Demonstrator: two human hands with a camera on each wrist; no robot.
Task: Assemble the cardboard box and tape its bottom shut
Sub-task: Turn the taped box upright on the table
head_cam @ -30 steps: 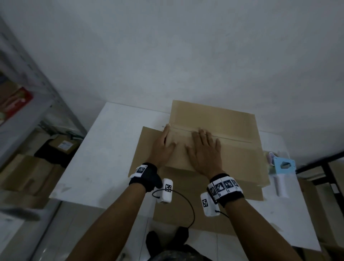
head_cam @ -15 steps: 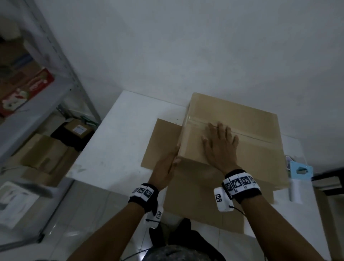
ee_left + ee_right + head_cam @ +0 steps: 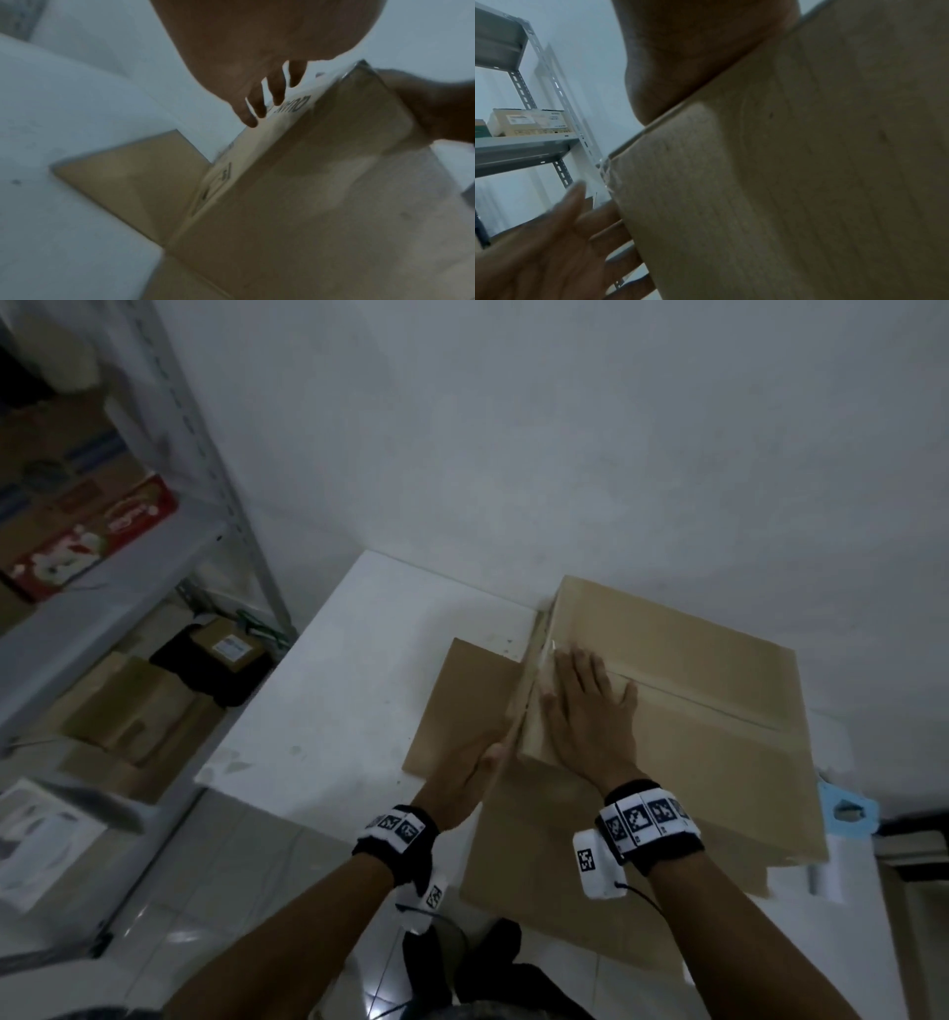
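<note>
Bare white table (image 3: 328,711) lies open to the left of the cardboard box (image 3: 693,711), past its flat side flap (image 3: 462,706). A blue tape dispenser (image 3: 842,814) crowds the box's right side, the wall stands close behind it, and metal shelving (image 3: 205,469) rises further left.

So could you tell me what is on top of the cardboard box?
The right hand lies flat on the cardboard box, over clear tape at its edge. The seam beneath it is hidden.
</note>
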